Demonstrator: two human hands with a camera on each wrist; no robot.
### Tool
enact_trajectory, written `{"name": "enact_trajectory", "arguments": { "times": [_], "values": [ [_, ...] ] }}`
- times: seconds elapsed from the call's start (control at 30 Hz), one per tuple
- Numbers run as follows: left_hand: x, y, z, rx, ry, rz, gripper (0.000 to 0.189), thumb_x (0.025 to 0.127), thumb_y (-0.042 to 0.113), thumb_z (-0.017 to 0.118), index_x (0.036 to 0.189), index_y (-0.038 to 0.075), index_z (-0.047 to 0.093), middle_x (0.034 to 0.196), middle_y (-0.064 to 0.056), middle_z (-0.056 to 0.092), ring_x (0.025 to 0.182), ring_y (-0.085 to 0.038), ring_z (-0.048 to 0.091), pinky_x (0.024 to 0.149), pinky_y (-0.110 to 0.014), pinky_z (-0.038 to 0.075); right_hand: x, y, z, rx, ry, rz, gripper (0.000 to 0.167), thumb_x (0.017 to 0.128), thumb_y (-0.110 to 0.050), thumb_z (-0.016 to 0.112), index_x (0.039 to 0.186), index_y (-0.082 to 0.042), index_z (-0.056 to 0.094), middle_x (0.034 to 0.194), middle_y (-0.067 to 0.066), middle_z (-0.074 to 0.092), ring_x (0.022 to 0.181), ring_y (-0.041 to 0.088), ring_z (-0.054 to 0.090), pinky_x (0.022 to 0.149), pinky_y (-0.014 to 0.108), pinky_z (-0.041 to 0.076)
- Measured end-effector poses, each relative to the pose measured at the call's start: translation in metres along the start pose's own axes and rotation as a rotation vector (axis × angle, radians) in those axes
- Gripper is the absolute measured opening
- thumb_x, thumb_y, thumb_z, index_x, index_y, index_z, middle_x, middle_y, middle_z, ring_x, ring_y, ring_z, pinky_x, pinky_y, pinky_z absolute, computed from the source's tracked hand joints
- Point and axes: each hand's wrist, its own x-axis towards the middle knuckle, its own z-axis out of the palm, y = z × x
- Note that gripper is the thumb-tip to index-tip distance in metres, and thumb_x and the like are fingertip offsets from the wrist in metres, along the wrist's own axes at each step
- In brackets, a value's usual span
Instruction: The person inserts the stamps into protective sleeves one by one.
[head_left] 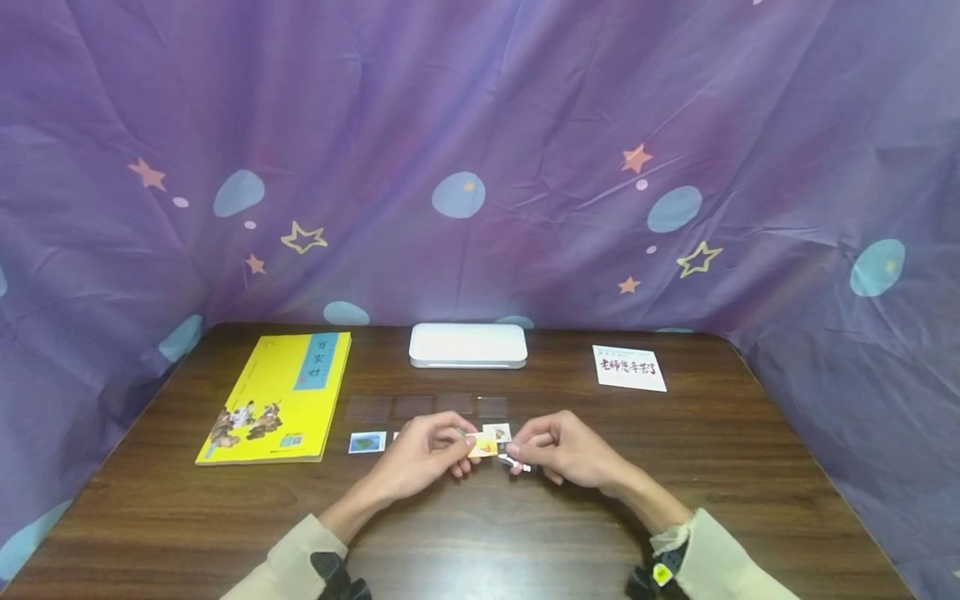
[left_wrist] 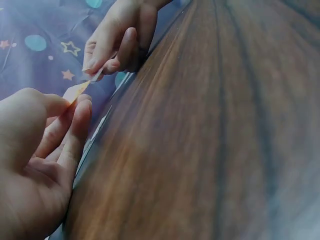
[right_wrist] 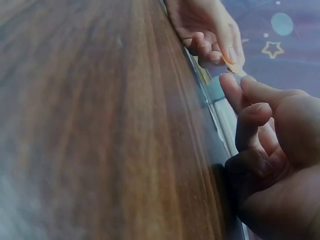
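Note:
Between thumb and fingers, my left hand [head_left: 427, 450] pinches a small yellow picture card [head_left: 483, 445], about stamp size, held over the table. My right hand [head_left: 566, 450] faces it, pinching a thin whitish piece [head_left: 514, 462] whose exact kind I cannot tell. In the left wrist view, that pale piece [left_wrist: 97, 75] meets the tip of the yellow-orange card [left_wrist: 80, 91]. Just behind the fingertips lies another small picture card [head_left: 497, 432] with a white border. A blue-green picture card [head_left: 367, 442] lies left of my left hand, which partly covers a further one.
Several clear square pieces [head_left: 414, 407] lie in a row beyond the cards. A yellow book [head_left: 281, 396] is at the left, a white case [head_left: 468, 345] at the back. White paper with handwriting [head_left: 629, 368] lies back right on the wooden table [head_left: 480, 533], before a purple curtain [head_left: 555, 108].

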Motion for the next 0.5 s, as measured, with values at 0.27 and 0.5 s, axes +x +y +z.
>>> {"name": "enact_trajectory", "arguments": {
  "times": [0.27,0.5],
  "values": [
    [-0.0006,-0.0014,-0.0018,0.012,0.001,0.001,0.025,0.106,0.021,0.07,0.124,0.003,0.071,0.098,-0.013,0.082,0.079,-0.017,0.075,0.075,-0.028,0.065,-0.0011,-0.0008,0.0011,-0.029,-0.032,0.009,0.022,0.103,-0.032,0.076,0.107,-0.011,0.08,0.093,0.006,0.085,0.044,0.003,0.043,0.039,0.017,0.034],
    [0.0009,-0.0016,-0.0018,0.025,-0.022,-0.003,0.025,0.106,0.024,0.071,0.123,0.005,0.072,0.096,-0.012,0.082,0.079,-0.017,0.074,0.075,-0.028,0.064,-0.0033,-0.0005,0.0015,-0.015,-0.024,0.019,0.022,0.103,-0.031,0.075,0.108,-0.009,0.079,0.094,0.01,0.084,0.044,0.003,0.041,0.039,0.018,0.033]
  ]
}}
